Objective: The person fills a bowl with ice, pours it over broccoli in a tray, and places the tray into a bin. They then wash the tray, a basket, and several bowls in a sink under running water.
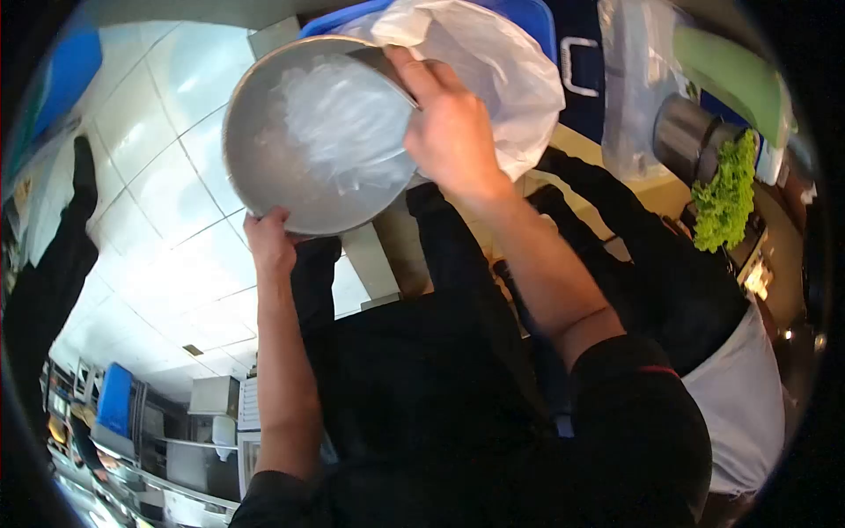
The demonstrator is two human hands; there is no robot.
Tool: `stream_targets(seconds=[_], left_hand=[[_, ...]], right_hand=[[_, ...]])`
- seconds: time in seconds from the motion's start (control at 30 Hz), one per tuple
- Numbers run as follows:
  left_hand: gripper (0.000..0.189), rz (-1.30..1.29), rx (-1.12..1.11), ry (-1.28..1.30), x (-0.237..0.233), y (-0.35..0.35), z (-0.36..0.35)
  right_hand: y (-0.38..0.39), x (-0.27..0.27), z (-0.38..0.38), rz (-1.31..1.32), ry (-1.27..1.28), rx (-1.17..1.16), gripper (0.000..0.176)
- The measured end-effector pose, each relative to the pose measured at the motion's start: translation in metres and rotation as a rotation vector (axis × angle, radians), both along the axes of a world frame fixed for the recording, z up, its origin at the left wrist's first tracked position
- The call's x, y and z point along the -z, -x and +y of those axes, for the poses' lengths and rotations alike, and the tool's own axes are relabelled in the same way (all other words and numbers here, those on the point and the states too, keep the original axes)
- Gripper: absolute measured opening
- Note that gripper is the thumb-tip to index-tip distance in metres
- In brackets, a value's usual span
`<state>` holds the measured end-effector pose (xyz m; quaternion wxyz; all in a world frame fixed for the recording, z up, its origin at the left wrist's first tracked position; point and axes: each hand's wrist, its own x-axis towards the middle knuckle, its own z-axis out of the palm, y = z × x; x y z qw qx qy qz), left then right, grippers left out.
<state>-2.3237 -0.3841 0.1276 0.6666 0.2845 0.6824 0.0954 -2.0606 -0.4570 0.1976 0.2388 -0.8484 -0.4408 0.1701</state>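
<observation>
1. Left of the metal bowl (257, 163), pale floor tiles (158, 167) spread out, with a blue panel (114, 398) standing farther off, below and left of the bowl.
2. The left hand (271, 245) holds the bowl's near left edge, pinching the rim with the thumb laid over it; the other fingers are mostly hidden beneath.
3. The bowl is held up in front of the person, above the floor. Its mouth faces up toward the head camera; the outline is close to round, so no long axis stands out. It is wide, dull grey and smooth inside, with a thin, lighter rim.
4. Inside the bowl, toward its far and right side, lie whitish, translucent contents (339, 114), blurred and streaky; what they are I cannot tell.
5. At the bowl's upper right, the right hand (444, 123) has its fingers bent and closed on a dark grey curved piece (385, 69), whose exact form is unclear.
6. Just right of the bowl and beyond it, a crumpled white bag (528, 106) lines a blue bin (540, 18).
7. Well right of the bowl are a metal pot (685, 132) and frilly green lettuce (729, 198).
</observation>
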Motion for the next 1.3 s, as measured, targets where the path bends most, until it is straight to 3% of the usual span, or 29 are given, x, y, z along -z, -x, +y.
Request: stream_targets(seconds=[0.1, 0.17, 0.3, 0.37, 0.43, 0.5, 0.6, 0.63, 0.7, 0.83, 1.03, 1.13, 1.2, 1.3], left_hand=[[0.045, 0.011, -0.052, -0.001, 0.010, 0.008, -0.001], [0.044, 0.000, -0.021, 0.001, 0.003, 0.006, 0.003], [0.042, 0.046, 0.016, 0.022, 0.002, 0.006, 0.006], [0.041, 0.032, 0.030, -0.022, 0.006, 0.012, 0.007], [0.040, 0.108, 0.046, 0.014, 0.002, 0.009, 0.011], [0.040, 0.056, 0.063, 0.052, -0.005, 0.004, 0.012], [0.039, 0.081, 0.085, 0.016, -0.004, 0.003, 0.017], [0.038, 0.077, 0.098, 0.033, -0.006, 0.003, 0.016], [0.038, 0.060, 0.107, 0.041, -0.003, 0.004, 0.017], [0.038, 0.040, 0.125, 0.092, -0.001, 0.007, 0.019], [0.036, -0.011, 0.175, 0.119, 0.003, 0.012, 0.019], [0.038, -0.057, 0.140, 0.106, 0.006, 0.012, 0.017], [0.038, -0.064, 0.137, 0.092, 0.004, 0.011, 0.016], [0.040, -0.041, 0.163, 0.104, 0.020, 0.021, 0.015]], right_hand=[[-0.019, -0.024, -0.019, 0.022, -0.128, 0.103, 0.070], [-0.046, -0.020, -0.044, -0.067, -0.049, 0.157, 0.069], [-0.098, 0.123, -0.070, -0.312, 0.156, 0.077, 0.058], [-0.120, 0.206, -0.066, -0.168, 0.094, -0.063, 0.052], [-0.123, 0.271, -0.046, 0.062, 0.250, -0.166, 0.045], [-0.105, 0.302, -0.033, 0.670, 0.424, -0.057, 0.042], [-0.078, 0.357, -0.054, 0.683, 0.181, -0.058, 0.035], [-0.071, 0.359, -0.065, 0.688, 0.184, -0.055, 0.035], [-0.069, 0.347, -0.073, 1.412, 0.086, 0.427, 0.032], [-0.084, 0.318, -0.081, 1.516, 0.031, 0.571, 0.036], [-0.143, 0.225, -0.098, 1.333, -0.069, 0.597, 0.040], [-0.166, 0.177, -0.108, 1.139, 0.068, 0.621, 0.038], [-0.171, 0.133, -0.108, 1.034, -0.044, 0.737, 0.032], [-0.189, 0.104, -0.121, 1.067, -0.068, 0.651, 0.027]])
